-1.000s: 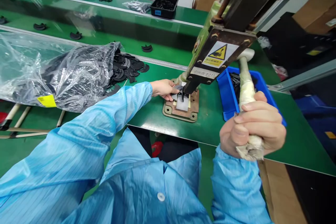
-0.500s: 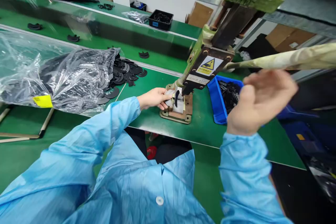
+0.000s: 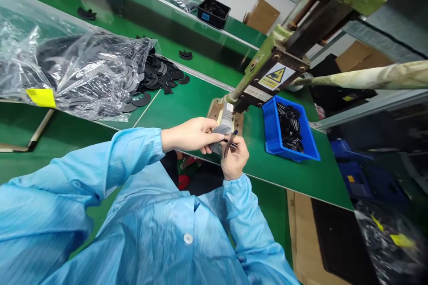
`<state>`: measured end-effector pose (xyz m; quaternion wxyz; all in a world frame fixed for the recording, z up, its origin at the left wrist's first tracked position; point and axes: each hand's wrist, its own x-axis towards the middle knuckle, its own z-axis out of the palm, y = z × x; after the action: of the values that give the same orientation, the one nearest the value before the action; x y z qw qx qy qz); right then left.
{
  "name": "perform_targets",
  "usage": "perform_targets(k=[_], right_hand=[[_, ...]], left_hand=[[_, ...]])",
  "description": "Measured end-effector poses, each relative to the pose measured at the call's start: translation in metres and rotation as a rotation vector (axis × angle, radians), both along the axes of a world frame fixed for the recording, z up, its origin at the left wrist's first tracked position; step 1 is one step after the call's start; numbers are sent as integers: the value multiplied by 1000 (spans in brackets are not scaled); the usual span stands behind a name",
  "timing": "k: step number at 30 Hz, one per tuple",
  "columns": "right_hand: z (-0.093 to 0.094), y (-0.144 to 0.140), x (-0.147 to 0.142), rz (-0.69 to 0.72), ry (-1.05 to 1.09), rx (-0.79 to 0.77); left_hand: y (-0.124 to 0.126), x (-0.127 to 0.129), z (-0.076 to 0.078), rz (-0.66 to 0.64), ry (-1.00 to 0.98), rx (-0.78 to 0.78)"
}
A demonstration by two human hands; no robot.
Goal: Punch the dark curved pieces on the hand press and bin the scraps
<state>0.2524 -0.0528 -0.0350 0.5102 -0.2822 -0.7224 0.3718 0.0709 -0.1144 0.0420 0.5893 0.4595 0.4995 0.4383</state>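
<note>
My left hand is closed on several flat grey curved pieces, fanned out between thumb and fingers. Beside it, my right hand pinches a narrow dark curved piece. The two hands meet just in front of the hand press, over the table's front edge. Part of the press base shows behind my hands, with a pale metal fixture on it. Whether the dark piece touches the grey ones, I cannot tell.
A blue bin of small black parts stands right of the press. At left, a clear plastic bag spills black curved pieces onto the green table. The press lever reaches out to the right. A black bin sits behind.
My right hand has come down from beside the lever to meet my left. The dark piece has left the press fixture and is in my right hand. My left hand has drawn back slightly.
</note>
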Motion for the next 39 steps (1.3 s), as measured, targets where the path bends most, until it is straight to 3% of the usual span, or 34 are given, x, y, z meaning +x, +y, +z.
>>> perform_targets(k=[8, 14, 16, 19, 22, 24, 28, 31, 35, 37, 39], right_hand=[[-4, -14, 12, -17, -77, 71], [11, -2, 22, 57, -264, 180], [16, 3, 26, 73, -305, 244], [18, 8, 29, 84, -337, 325], [19, 10, 30, 115, -353, 383], [20, 9, 30, 146, -356, 412], [23, 5, 30, 167, -330, 441], [23, 5, 30, 165, -317, 434], [19, 13, 34, 141, -347, 372], [14, 20, 45, 70, -346, 320], [9, 26, 61, -27, -329, 269]], left_hand=[[-2, 1, 3, -105, -119, -149], [1, -8, -2, -6, 33, -84], [-1, -10, -3, 94, 172, -5], [-9, -9, 2, 275, 477, 258], [-13, -5, 5, 214, 665, 468], [-11, -3, 2, 145, 669, 500], [-3, -3, -10, 161, 558, 424], [-1, -4, -16, 202, 334, 320], [8, -18, -26, 10, 94, 101], [22, -35, -38, 94, 78, 32], [46, -57, -53, 314, 52, -50]])
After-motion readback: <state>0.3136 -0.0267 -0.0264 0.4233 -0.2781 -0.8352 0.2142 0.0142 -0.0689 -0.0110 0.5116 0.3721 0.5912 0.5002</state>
